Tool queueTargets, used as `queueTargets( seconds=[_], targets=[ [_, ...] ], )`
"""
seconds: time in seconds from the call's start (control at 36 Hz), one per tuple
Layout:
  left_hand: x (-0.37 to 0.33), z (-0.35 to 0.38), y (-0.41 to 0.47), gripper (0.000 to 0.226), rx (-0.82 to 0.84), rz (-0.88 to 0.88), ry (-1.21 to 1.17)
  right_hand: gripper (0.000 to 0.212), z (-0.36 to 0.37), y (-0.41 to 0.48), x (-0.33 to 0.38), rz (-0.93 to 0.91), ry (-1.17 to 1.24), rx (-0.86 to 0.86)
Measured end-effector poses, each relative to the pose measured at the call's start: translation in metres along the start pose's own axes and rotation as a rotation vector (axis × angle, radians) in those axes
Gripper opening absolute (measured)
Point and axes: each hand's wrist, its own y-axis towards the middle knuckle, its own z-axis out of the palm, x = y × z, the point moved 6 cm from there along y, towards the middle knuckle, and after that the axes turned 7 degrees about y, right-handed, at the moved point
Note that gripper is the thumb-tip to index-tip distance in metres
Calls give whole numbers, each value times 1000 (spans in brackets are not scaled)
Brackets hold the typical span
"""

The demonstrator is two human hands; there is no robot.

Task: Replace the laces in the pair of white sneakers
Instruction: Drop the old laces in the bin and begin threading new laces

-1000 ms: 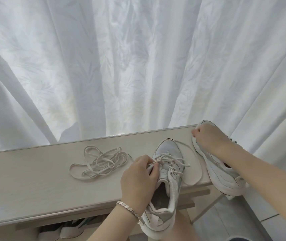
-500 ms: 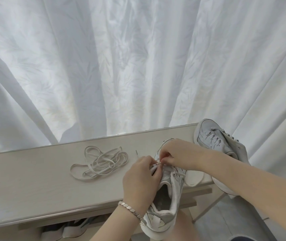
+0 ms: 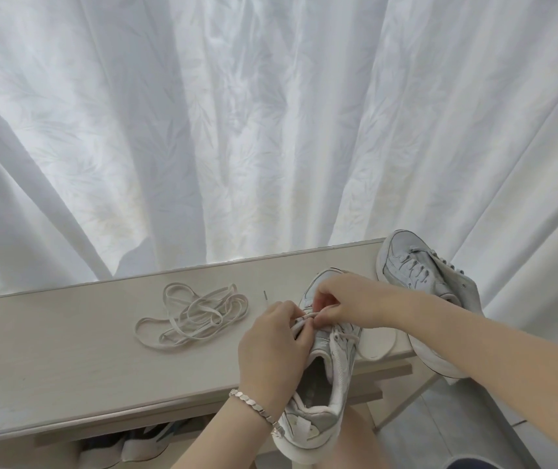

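Nearest to us, the sneaker lies on the table with its heel hanging over the front edge. Our left hand curls over its tongue and pinches the lace. Our right hand pinches that lace just beyond, fingertips nearly meeting. To the left, a loose lace lies in a tangle. Farther right, the second sneaker leans half off the table's end. We judge that a hard tug could drag the sneaker off the edge, and our right arm could knock the second sneaker down.
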Motion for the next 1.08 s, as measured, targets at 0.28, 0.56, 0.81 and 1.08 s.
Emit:
queueTargets(
  seconds=[0.28,0.56,0.81,1.08],
  targets=[
    [-1,1,0,20,-8,4,8,24,7,4,-5,-6,200,-15],
    [-1,-1,0,19,-12,20,14,21,-46,0,-55,243,268,-410],
    [-1,-1,-1,19,-26,22,5,44,-41,1,-26,74,-286,-292],
    [2,1,-2,20,-27,22,-52,17,-7,3,15,-193,-187,-52]
  ],
)
